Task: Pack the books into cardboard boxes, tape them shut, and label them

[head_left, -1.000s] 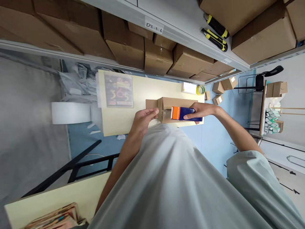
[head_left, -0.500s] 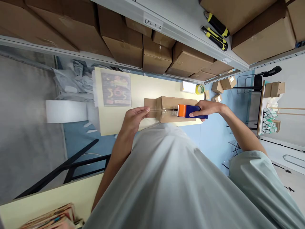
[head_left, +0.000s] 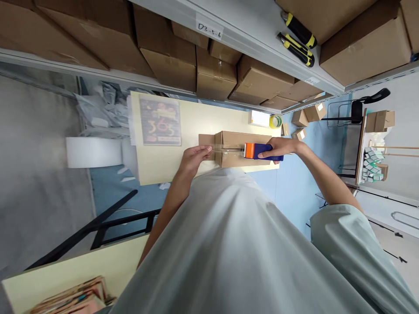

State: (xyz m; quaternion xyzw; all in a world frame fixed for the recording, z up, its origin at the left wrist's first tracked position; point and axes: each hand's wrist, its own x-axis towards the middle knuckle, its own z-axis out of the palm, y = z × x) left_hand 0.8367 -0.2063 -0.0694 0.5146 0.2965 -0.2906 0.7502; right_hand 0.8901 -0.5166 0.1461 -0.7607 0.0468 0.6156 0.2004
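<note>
A long cardboard box [head_left: 234, 162] lies on the pale yellow table in front of my body, with a flap [head_left: 205, 140] sticking out at its left end. My right hand [head_left: 280, 147] is wrapped round an orange and blue tape dispenser [head_left: 258, 151], whose toothed edge sits over the top of the box. From the dispenser a strip of clear tape [head_left: 225, 150] runs left along the box. Its free end is pinched between the thumb and fingers of my left hand [head_left: 197, 158], just over the flap.
Behind the table a shelf [head_left: 229, 35] holds several cardboard boxes and two utility knives [head_left: 297, 41]. A white box [head_left: 259, 118] and a yellow tape roll [head_left: 275, 121] stand at the table's back right. A printed sheet [head_left: 160, 122] lies left. White foam roll [head_left: 93, 152] is beyond it.
My left hand has moved slightly right, nearer the box's left end, with the tape still in its fingers. The dispenser in my right hand has barely moved.
</note>
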